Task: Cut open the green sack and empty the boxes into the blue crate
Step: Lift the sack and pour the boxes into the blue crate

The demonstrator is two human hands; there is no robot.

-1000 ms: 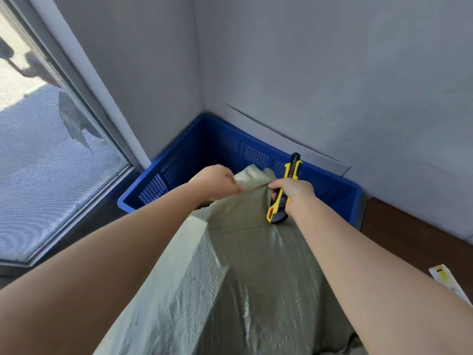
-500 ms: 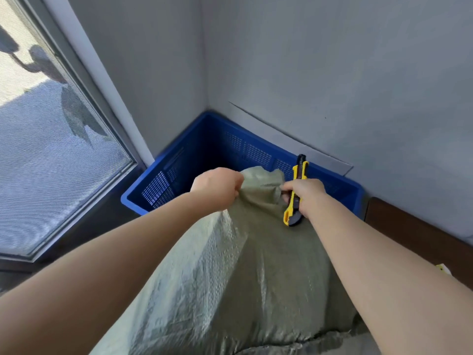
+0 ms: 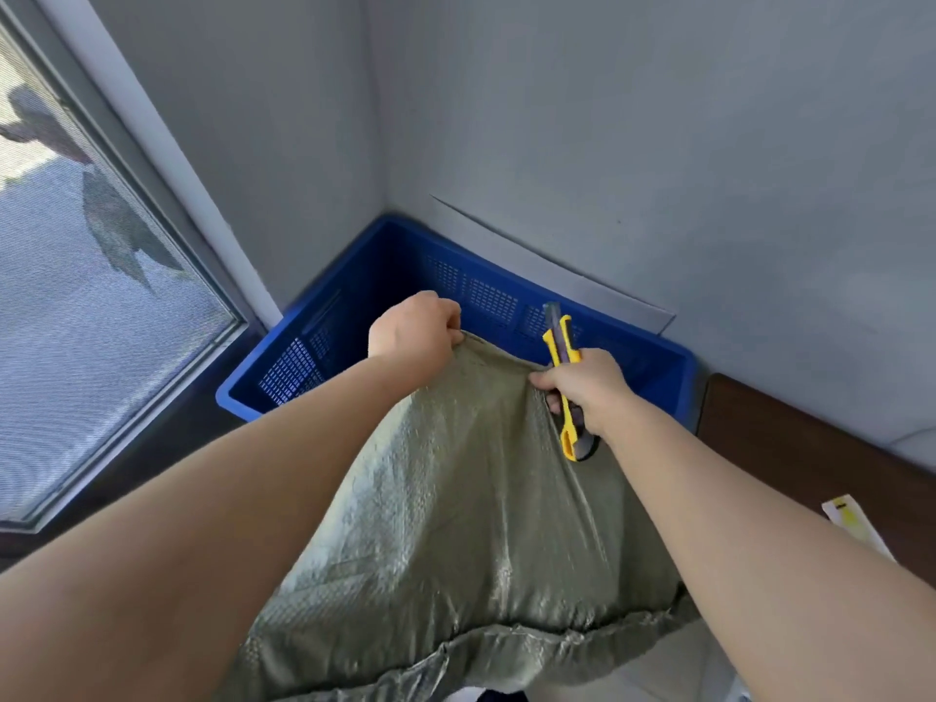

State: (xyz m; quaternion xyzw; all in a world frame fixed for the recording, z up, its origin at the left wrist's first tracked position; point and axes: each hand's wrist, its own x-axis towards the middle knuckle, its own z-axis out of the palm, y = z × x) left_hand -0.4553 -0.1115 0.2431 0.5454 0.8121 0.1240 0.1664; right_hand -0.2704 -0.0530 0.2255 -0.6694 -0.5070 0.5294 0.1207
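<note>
Green sack (image 3: 456,499) is hanging at the near rim of the blue crate (image 3: 405,260) | my left hand (image 3: 413,329) is gripping its top edge, my right hand (image 3: 587,387) is pinching that edge while clutching the utility knife (image 3: 559,342) | step: upending, I'm judging | next: lifting higher, keeping the blade off my fingers

Both hands gripping green sack (image 3: 456,524) over blue crate (image 3: 364,316), right hand (image 3: 582,390) also holding yellow knife (image 3: 564,382)
</note>
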